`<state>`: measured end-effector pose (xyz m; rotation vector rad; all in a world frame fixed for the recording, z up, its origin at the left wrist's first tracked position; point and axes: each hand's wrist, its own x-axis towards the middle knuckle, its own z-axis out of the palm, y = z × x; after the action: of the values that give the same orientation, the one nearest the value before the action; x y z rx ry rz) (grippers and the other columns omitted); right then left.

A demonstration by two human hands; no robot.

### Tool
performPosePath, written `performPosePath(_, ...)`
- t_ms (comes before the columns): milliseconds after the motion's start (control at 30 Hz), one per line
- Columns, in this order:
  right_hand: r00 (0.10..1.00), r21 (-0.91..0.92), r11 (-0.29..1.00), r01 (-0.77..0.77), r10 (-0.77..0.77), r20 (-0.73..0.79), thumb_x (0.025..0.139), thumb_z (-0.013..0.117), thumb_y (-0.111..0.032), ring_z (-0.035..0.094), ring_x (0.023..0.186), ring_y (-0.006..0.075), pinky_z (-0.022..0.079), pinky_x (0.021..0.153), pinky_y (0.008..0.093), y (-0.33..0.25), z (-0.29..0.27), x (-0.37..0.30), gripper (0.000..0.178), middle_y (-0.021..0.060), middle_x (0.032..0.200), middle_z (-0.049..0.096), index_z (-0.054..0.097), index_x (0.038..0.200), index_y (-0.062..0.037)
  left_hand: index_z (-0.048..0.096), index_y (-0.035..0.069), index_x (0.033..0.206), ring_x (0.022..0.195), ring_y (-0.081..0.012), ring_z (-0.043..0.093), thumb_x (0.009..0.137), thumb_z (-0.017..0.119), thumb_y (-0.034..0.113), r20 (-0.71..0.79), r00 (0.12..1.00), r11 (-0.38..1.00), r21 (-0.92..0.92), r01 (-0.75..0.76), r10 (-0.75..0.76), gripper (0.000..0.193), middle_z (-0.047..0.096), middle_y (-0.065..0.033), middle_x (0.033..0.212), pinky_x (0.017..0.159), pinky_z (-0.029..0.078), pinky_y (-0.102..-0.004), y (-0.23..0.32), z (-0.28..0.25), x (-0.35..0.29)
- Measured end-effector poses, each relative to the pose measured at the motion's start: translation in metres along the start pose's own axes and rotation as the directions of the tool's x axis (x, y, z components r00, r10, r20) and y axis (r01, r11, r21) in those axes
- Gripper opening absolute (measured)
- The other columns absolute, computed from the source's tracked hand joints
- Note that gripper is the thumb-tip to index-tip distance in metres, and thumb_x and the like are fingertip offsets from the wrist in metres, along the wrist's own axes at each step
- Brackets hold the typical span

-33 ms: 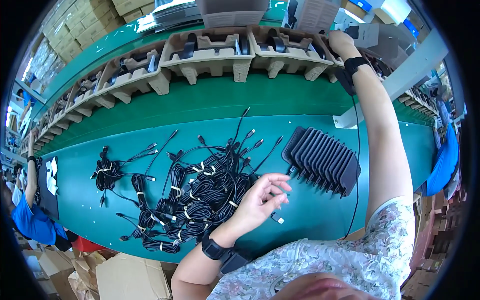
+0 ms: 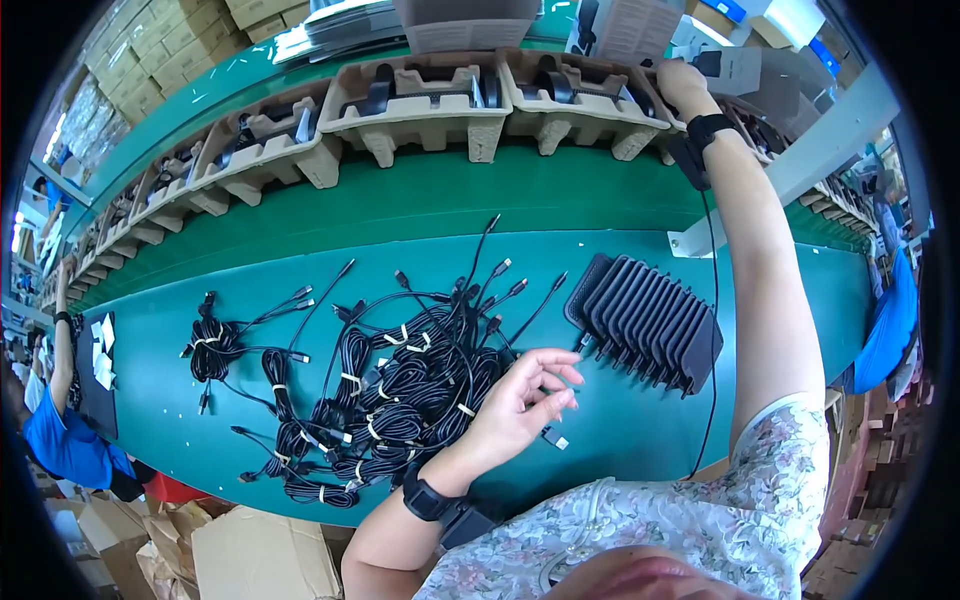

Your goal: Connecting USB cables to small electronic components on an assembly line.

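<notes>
My left hand (image 2: 522, 402) hovers over the table at the right edge of a heap of bundled black cables (image 2: 400, 400). Its fingers are loosely bent and apart, with nothing in them. One cable plug (image 2: 555, 437) pokes out beneath it. To its right stands a row of ridged, dark grey flat pieces (image 2: 645, 320), leaning against one another. My right hand (image 2: 684, 88) reaches far forward to a brown moulded-pulp tray (image 2: 668, 118) at the upper right; its fingertips are hidden there, so any grip cannot be made out.
More pulp trays (image 2: 410, 132) holding black parts line the raised green ledge. A smaller cable bundle (image 2: 212, 345) lies left of the heap. A white metal post (image 2: 790, 165) rises beside my right arm. At far left is another person's arm (image 2: 62, 350); cardboard (image 2: 265, 555) lies below the table.
</notes>
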<state>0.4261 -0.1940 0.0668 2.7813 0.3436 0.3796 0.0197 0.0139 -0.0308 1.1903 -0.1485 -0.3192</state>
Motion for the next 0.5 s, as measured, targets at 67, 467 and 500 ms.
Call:
performPosePath(67, 0.997, 0.078, 0.995, -0.056, 0.060, -0.044, 0.083, 0.044, -0.016, 0.061, 0.092, 0.0343, 0.049, 0.077, 0.0415, 0.003, 0.037, 0.016, 0.027, 0.0190, 0.095, 0.063, 0.062, 0.100, -0.0041, 0.041, 0.004, 0.119, 0.085, -0.0137, 0.057, 0.088, 0.051, 0.001, 0.002, 1.000, 1.000, 0.011, 0.001, -0.001, 0.033, 0.053, -0.0087, 0.104, 0.070, 0.046, -0.0238, 0.000, 0.000, 0.002)
performPosePath(467, 0.957, 0.141, 0.961, -0.237, 0.256, -0.135, 0.083, 0.051, -0.039, 0.058, 0.087, 0.0352, 0.047, 0.073, 0.0422, 0.002, 0.030, -0.003, 0.034, 0.0189, 0.091, 0.061, 0.063, 0.091, -0.0075, 0.042, 0.004, 0.118, 0.085, -0.0133, 0.056, 0.088, 0.052, 0.002, -0.009, 1.000, 1.000, 0.025, 0.002, -0.002, 0.032, 0.054, -0.0083, 0.104, 0.068, 0.047, -0.0229, -0.003, -0.003, 0.004)
performPosePath(500, 0.951, 0.211, 0.948, -0.239, 0.273, -0.149, 0.082, 0.053, -0.048, 0.059, 0.080, 0.0373, 0.047, 0.068, 0.0435, 0.006, 0.030, -0.005, 0.044, 0.0201, 0.083, 0.062, 0.065, 0.083, -0.0059, 0.042, 0.003, 0.118, 0.085, -0.0132, 0.056, 0.088, 0.052, 0.002, -0.008, 1.000, 1.000, 0.025, -0.014, 0.015, 0.032, 0.054, -0.0083, 0.104, 0.068, 0.047, -0.0228, -0.004, -0.002, 0.006)
